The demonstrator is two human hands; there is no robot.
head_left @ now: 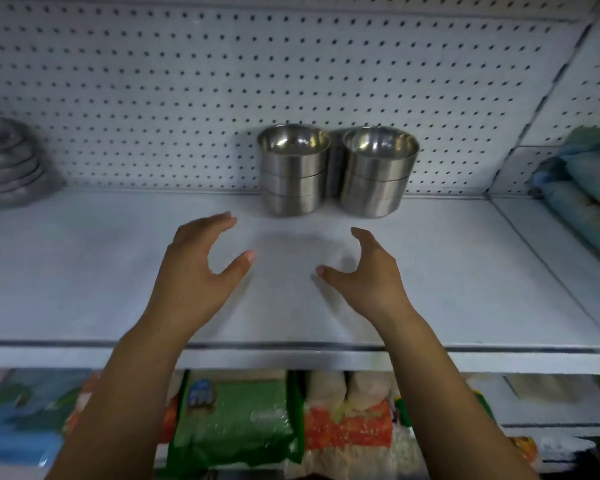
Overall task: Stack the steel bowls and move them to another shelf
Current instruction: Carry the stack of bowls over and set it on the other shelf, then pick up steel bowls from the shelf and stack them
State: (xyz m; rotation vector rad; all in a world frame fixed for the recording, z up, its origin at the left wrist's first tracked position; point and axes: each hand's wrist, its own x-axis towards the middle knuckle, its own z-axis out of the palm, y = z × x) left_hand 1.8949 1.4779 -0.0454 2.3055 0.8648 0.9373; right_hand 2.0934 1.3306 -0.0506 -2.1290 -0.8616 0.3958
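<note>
Two stacks of steel bowls stand side by side at the back of a white shelf (465, 289), against the pegboard wall. The left stack (293, 171) and the right stack (378, 174) each hold about three nested bowls and nearly touch. My left hand (201, 261) hovers over the shelf in front of the left stack, fingers spread and empty. Just in front of the right stack, my right hand (364, 271) is also spread and empty. Both hands are a short way from the bowls and touch neither stack.
A pile of shallow steel plates (7, 164) sits at the shelf's far left. Packaged goods (589, 188) lie on the neighbouring shelf to the right. Bags of grain and pulses (236, 417) fill the shelf below. The shelf's front edge (291, 355) runs across under my forearms.
</note>
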